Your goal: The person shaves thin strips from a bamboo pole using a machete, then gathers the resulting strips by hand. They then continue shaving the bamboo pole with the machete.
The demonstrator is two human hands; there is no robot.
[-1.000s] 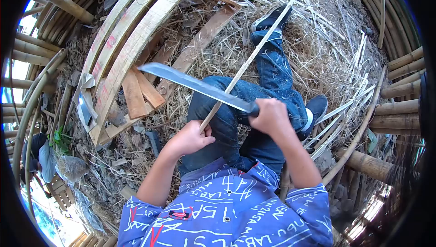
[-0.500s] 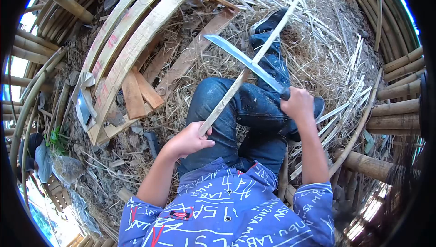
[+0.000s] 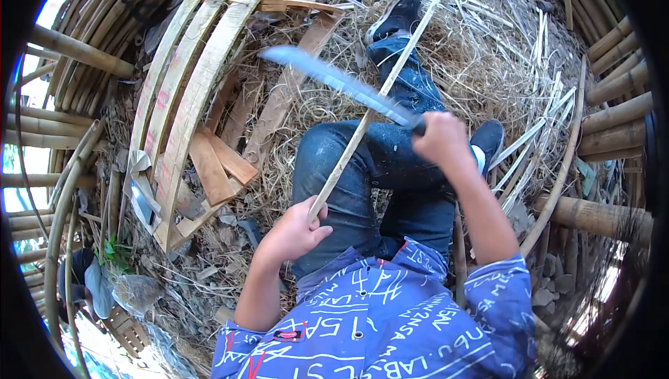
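My left hand (image 3: 293, 231) grips the near end of a long thin bamboo strip (image 3: 390, 76) that runs up and away over my jeans-clad legs toward my far shoe (image 3: 394, 18). My right hand (image 3: 437, 138) is closed on the dark handle of a long machete (image 3: 334, 81). The blade points up and left, is slightly blurred, and crosses the strip about midway, above my knee.
Curved bamboo slats (image 3: 182, 93) and short wooden boards (image 3: 223, 163) lie to the left on dry shavings. Loose split strips (image 3: 536, 135) are scattered at the right. Thick bamboo poles (image 3: 592, 215) ring the spot. A second blade (image 3: 139, 201) lies at the left.
The machete went from lying across the strip near my left hand to a point farther up the strip, my right hand moving away and to the right. My view shifted slightly.
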